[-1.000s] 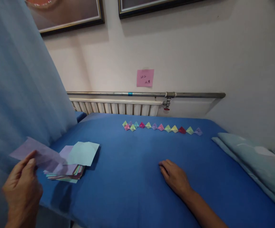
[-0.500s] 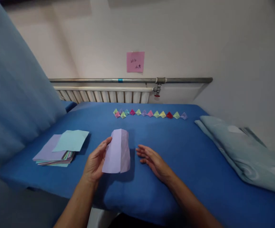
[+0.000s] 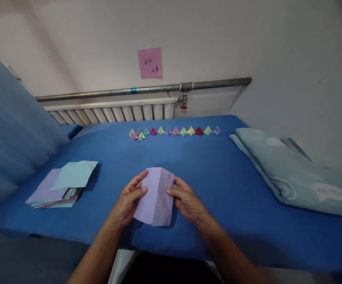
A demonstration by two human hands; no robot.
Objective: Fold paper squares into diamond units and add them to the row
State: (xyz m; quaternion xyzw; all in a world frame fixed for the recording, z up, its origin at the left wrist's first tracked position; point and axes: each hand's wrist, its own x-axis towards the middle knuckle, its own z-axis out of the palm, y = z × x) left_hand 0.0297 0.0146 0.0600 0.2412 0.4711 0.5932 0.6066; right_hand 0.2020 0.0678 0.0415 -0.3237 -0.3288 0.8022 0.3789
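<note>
A creased sheet of lilac paper is held above the blue bed, with a fold line running down its middle. My left hand pinches its left edge, thumb on the near face. On the opposite edge my right hand has closed, thumb in front and fingers behind. Farther back lies a row of small folded paper pieces in several colours. Off to the left sits a stack of coloured paper, topped by a light blue sheet.
A blue sheet covers the bed. At the right lies a folded pale green blanket. Behind the bed are a radiator, a metal pipe and a pink note on the wall. A blue curtain hangs at the left.
My right hand, open and apart from the paper before, has come in and taken its right edge. The lilac paper is spread wider. The camera view has shifted and tilted.
</note>
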